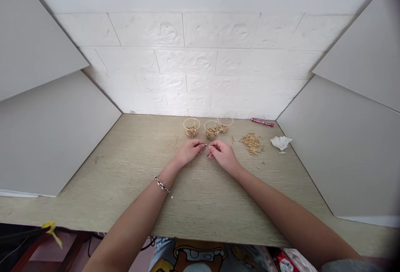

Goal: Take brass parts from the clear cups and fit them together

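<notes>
My left hand (189, 150) and my right hand (223, 154) rest close together on the wooden table (131, 168), fingertips almost meeting. Both are pinched on a tiny metal part between them, too small to name. Just beyond the fingers stand three small clear plastic cups: the left cup (191, 127), the middle cup (212, 130) and the right cup (225, 124), each with several small brass pieces inside. A loose pile of brass pins (251, 143) lies on the table to the right of my right hand. A chain bracelet (161, 184) is on my left wrist.
A crumpled white tissue (281, 142) lies at the right near the side panel. A red pen-like item (263, 122) lies at the back by the white brick wall. Grey panels close in both sides. A few stray pins lie near the pile.
</notes>
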`<state>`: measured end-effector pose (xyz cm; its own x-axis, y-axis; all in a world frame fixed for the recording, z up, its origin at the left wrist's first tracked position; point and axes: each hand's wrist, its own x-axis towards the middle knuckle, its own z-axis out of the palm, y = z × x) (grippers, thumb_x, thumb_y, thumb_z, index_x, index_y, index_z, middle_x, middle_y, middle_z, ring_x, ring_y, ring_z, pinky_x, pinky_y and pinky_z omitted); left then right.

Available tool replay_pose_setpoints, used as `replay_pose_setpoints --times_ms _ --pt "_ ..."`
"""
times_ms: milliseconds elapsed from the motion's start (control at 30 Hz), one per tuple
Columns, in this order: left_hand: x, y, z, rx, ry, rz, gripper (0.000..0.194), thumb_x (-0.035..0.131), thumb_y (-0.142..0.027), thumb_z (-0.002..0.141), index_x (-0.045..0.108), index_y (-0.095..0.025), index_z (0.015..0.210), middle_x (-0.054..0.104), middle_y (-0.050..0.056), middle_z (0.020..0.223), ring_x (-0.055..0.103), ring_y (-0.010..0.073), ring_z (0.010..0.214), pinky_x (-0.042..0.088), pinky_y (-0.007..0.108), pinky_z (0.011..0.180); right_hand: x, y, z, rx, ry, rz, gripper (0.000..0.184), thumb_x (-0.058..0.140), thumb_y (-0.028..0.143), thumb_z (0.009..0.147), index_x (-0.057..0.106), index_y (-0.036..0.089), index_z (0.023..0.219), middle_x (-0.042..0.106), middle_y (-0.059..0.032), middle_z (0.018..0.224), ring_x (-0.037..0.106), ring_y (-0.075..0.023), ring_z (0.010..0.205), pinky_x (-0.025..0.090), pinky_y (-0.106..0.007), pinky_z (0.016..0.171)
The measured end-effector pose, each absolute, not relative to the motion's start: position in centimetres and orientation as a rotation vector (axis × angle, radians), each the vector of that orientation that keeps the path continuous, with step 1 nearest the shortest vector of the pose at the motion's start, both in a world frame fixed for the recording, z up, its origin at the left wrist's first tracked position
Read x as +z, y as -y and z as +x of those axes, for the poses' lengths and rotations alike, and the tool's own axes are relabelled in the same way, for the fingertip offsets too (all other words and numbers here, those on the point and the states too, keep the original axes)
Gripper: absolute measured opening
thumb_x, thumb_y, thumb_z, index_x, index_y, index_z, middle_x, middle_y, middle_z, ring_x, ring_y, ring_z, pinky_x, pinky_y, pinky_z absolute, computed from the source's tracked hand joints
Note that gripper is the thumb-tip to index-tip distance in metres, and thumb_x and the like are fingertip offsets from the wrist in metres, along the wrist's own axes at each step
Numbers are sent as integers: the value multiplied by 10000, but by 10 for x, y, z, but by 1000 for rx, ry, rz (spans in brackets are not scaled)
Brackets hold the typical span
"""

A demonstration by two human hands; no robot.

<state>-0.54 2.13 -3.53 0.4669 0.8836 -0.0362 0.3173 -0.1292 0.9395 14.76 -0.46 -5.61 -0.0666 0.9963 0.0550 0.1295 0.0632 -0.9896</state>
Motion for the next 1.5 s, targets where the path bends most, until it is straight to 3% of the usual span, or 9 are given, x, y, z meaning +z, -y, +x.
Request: replay_pose_setpoints --times_ms 300,1300,1500 --pt "-35 -21 -7 557 -1122 1991 291 354 -330 801 558 -155 690 503 -13 610 462 113 595 350 216 547 -52 5 149 1127 1412 -1326 126 507 254 699 545 154 766 594 -7 659 600 -124 581 496 -251 571" --pt "-29 -15 -5 563 -1140 2184 264 347 -241 822 495 -156 621 484 -24 578 451 104 581 334 212 547 -51 7 150 1057 1532 -1336 121 484 262 714 549 170 758 610 -11 686 612 -142 603 487 -266 591" --pt "-29 -12 -5 634 -1179 2385 208 377 -165 812 575 -155 748 574 10 700 502 124 686 361 227 637 -49 10 150 992 1573 -1320 139 463 260 745 559 168 784 609 -8 680 614 -135 615 484 -250 589"
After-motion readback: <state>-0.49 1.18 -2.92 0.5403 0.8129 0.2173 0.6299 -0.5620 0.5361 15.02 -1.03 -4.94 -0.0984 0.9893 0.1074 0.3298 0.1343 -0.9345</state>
